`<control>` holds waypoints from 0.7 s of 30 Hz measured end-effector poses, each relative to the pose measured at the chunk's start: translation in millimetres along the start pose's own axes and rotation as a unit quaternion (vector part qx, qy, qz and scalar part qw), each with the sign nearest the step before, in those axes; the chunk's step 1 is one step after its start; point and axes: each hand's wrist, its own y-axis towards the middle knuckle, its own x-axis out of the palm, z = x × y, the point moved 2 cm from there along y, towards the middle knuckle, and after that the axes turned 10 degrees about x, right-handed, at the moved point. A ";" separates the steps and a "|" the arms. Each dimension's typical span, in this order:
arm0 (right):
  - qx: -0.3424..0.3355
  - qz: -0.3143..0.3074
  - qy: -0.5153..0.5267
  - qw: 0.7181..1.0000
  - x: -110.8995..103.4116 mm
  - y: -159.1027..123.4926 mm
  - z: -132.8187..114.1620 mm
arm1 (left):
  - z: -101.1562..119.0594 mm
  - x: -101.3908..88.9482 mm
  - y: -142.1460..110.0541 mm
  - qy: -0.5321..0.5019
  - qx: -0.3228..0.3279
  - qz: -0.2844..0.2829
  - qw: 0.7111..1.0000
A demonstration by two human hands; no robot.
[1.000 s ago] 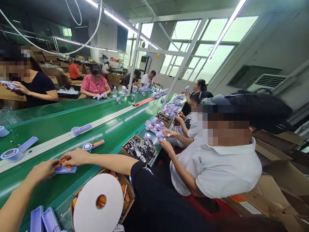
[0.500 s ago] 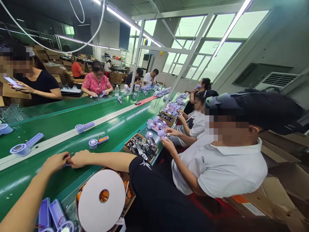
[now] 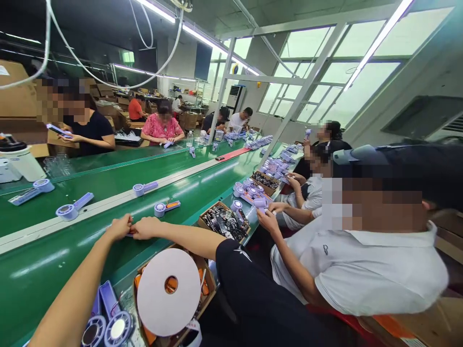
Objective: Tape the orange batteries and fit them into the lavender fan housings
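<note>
Meeting over bench (image 3: pixel 79 260), left hand (image 3: pixel 120 228) curls fingers, grip unclear; right hand (image 3: pixel 147 228) pinches mostly hidden part (image 3: pixel 130 234) between them, long axis unclear, both hands equally near.

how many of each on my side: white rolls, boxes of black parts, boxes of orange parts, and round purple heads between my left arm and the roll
white roll: 1
boxes of black parts: 2
box of orange parts: 1
round purple heads: 2
total: 6
</note>
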 end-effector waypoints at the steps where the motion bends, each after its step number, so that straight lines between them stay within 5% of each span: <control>1: -0.002 0.004 -0.001 1.000 -0.6 -2.1 2.2 | 0.2 1.2 1.3 -0.010 -0.011 0.002 1.000; 13: 0.004 0.000 0.001 1.000 3.2 -31.1 6.9 | 26.6 -6.5 -10.7 -0.054 -0.089 0.044 0.994; 18: 0.049 -0.008 0.005 0.999 -14.6 -28.2 6.1 | 58.6 -25.8 -14.7 -0.053 -0.106 0.046 0.992; 21: 0.064 0.006 0.003 0.998 -24.7 -48.9 -7.8 | 89.2 -46.9 -38.9 -0.056 -0.087 0.054 0.993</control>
